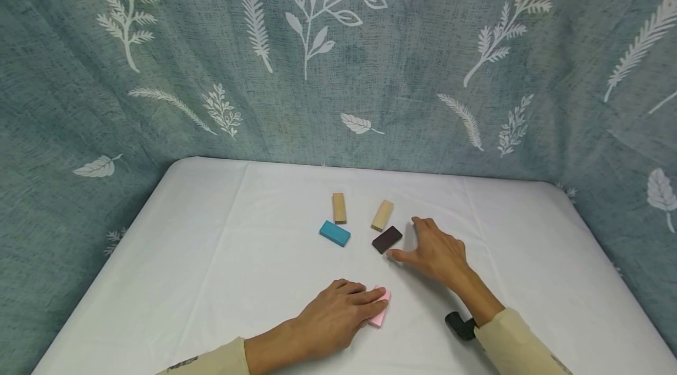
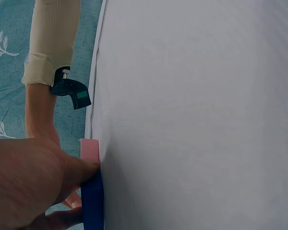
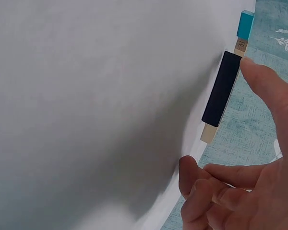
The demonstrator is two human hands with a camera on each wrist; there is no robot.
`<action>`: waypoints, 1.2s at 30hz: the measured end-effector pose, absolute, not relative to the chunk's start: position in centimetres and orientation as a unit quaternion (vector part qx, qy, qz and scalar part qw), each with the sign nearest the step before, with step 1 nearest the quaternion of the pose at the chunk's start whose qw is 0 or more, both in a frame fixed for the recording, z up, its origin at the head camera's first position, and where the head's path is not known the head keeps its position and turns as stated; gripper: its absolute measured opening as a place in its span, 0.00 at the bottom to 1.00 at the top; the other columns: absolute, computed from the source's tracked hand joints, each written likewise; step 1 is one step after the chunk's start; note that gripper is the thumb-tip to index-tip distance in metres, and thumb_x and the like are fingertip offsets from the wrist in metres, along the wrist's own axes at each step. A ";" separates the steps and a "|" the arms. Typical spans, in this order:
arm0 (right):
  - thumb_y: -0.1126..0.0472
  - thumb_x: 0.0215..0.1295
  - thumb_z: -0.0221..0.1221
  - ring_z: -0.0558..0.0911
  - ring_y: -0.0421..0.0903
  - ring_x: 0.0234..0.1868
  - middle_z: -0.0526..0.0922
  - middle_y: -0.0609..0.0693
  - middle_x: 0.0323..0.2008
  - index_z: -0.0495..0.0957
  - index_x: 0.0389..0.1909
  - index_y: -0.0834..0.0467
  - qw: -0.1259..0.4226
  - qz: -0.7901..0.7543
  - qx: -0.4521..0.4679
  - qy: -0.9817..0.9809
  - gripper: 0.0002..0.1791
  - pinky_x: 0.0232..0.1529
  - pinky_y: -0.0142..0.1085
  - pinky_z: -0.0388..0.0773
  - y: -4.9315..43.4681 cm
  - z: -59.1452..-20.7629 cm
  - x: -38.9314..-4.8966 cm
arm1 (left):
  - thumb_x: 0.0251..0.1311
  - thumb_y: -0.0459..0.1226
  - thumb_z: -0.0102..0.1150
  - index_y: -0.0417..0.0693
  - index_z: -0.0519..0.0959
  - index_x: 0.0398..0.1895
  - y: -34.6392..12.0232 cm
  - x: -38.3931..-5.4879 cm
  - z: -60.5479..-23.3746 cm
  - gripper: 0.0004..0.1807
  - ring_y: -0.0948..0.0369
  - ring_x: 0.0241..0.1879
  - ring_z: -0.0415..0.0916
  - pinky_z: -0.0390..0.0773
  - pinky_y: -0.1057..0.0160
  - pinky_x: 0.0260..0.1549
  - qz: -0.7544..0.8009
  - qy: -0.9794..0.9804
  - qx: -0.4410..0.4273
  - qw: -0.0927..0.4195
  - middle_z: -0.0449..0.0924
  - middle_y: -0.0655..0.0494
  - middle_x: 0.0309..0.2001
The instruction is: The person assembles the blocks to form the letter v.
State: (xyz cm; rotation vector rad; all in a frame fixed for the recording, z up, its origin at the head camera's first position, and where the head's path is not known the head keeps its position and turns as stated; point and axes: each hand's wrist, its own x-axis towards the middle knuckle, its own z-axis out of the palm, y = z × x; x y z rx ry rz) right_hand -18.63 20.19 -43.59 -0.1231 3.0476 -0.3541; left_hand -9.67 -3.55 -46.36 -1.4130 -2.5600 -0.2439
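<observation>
A pink block [image 1: 379, 319] lies at the front of the table, with my left hand [image 1: 338, 313] over it. Its fingers lie across the top, and in the left wrist view the thumb presses the near face where the pink block [image 2: 90, 148] meets a dark blue block [image 2: 92, 201]. That blue block is hidden from the head view. My right hand [image 1: 436, 248] spreads thumb and fingers around the right side of a dark brown block [image 1: 387, 240]. In the right wrist view the thumb tip sits close to one end of the dark block [image 3: 222, 88]; contact is unclear.
Behind the dark block lie a teal block [image 1: 335, 234] and two wooden blocks, one at left [image 1: 339, 208] and one at right [image 1: 382, 216]. A black device [image 1: 460, 325] is at my right wrist. A leafy green curtain [image 1: 317, 99] borders the white tablecloth [image 1: 238, 257].
</observation>
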 end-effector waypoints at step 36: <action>0.28 0.40 0.62 0.78 0.51 0.36 0.76 0.54 0.44 0.74 0.53 0.59 0.009 -0.104 -0.056 0.993 0.46 0.30 0.48 0.70 17.2 -43.9 -19.0 | 0.63 0.41 0.52 0.58 0.71 0.61 -3.6 -9.6 -46.2 0.22 0.62 0.54 0.69 0.67 0.62 0.51 -0.071 -0.871 -0.475 0.104 0.67 0.64 0.62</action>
